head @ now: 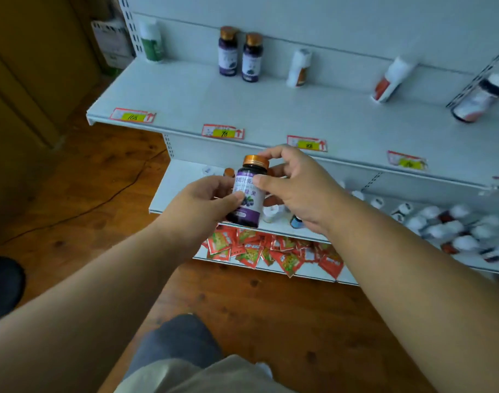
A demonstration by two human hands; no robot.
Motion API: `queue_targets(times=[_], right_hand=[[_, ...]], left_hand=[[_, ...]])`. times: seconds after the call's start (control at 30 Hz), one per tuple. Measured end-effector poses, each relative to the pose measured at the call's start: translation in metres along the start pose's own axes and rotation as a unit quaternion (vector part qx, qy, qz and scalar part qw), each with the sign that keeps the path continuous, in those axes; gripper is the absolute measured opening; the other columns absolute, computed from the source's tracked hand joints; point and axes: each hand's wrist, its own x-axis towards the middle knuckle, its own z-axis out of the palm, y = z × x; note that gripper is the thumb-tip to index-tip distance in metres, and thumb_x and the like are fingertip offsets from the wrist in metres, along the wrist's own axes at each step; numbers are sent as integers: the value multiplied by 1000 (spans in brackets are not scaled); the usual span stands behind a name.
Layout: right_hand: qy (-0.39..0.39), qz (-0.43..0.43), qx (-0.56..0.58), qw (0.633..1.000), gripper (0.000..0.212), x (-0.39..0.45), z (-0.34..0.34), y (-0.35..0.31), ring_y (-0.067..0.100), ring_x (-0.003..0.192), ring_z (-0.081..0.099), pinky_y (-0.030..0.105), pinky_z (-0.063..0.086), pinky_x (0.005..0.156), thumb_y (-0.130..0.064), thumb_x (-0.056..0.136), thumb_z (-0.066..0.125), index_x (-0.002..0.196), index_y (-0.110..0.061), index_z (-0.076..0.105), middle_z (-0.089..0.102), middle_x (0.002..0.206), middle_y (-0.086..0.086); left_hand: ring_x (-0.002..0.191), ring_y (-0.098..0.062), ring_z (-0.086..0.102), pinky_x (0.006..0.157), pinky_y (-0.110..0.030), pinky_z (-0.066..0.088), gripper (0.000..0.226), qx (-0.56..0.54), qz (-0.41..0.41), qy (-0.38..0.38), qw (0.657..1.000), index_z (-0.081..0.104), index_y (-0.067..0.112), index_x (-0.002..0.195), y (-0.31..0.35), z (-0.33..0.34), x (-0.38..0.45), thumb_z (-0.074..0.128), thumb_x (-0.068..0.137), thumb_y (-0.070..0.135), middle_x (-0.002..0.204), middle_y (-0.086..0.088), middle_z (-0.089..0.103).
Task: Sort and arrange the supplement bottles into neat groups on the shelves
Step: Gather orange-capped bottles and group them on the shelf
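Observation:
A dark bottle with a purple label and orange cap [249, 191] is held upright in front of the middle shelf [169, 191]. My left hand [205, 198] grips its lower body from the left. My right hand [293, 182] pinches it near the cap from the right. Two matching purple bottles [239, 55] stand side by side at the back of the upper shelf [242, 109]. Also on that shelf are a green-and-white bottle [152, 41], two white-capped bottles with red labels [299, 68] [391, 79] and a dark one [479, 97].
Many white-capped bottles [452, 231] lie jumbled on the middle shelf at right, with several small ones behind my hands. Red sachets [271, 252] pile on the lowest shelf. Price tags [222, 131] line the upper shelf edge. Wooden floor and a cable [101, 199] lie to the left.

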Motion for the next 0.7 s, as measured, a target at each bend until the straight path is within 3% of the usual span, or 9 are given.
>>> queue_targets(times=[0.1, 0.23, 0.33, 0.43, 0.6, 0.7], right_hand=[[61, -25, 8, 998, 30, 18, -20, -13, 23, 86, 70, 37, 61, 74, -11, 87, 71, 110, -26, 59, 68, 99, 10], [118, -54, -49, 990, 32, 71, -30, -29, 19, 87, 69, 41, 61, 78, -23, 88, 70, 113, -36, 55, 65, 102, 2], [138, -47, -113, 983, 33, 123, -28, -40, 22, 84, 68, 46, 58, 80, -32, 89, 67, 118, -39, 53, 65, 91, 1], [147, -46, -138, 978, 36, 179, -18, -50, 25, 83, 69, 47, 56, 84, -30, 89, 65, 122, -36, 53, 67, 87, 2], [175, -61, -192, 964, 44, 249, 1, -55, 23, 102, 63, 34, 51, 86, -22, 91, 65, 130, -30, 47, 64, 118, 0], [210, -86, -225, 948, 46, 282, 16, -51, 24, 105, 62, 29, 46, 80, -17, 91, 65, 130, -29, 45, 63, 123, 3]], left_hand=[[95, -21, 73, 93, -49, 55, 24, 28, 35, 10, 999, 68, 28, 113, 34, 6, 24, 65, 91, 35, 101, 2, 76], [88, -12, 71, 67, -28, 55, 20, 85, 59, 39, 994, 65, 30, 118, 68, -5, 78, 61, 98, 28, 98, 8, 73], [89, -16, 72, 74, -32, 57, 24, 101, 77, 49, 991, 66, 27, 120, 80, -24, 128, 62, 97, 26, 100, 5, 73], [75, -1, 67, 64, -17, 46, 23, 119, 88, 63, 987, 65, 25, 119, 86, -48, 179, 63, 96, 25, 103, 6, 72], [80, -5, 62, 62, -18, 43, 31, 185, 101, 83, 974, 60, 22, 126, 93, -81, 250, 65, 95, 22, 105, 7, 69], [93, -12, 63, 63, -16, 42, 34, 241, 130, 96, 957, 57, 22, 129, 93, -95, 287, 63, 95, 21, 112, 6, 67]])
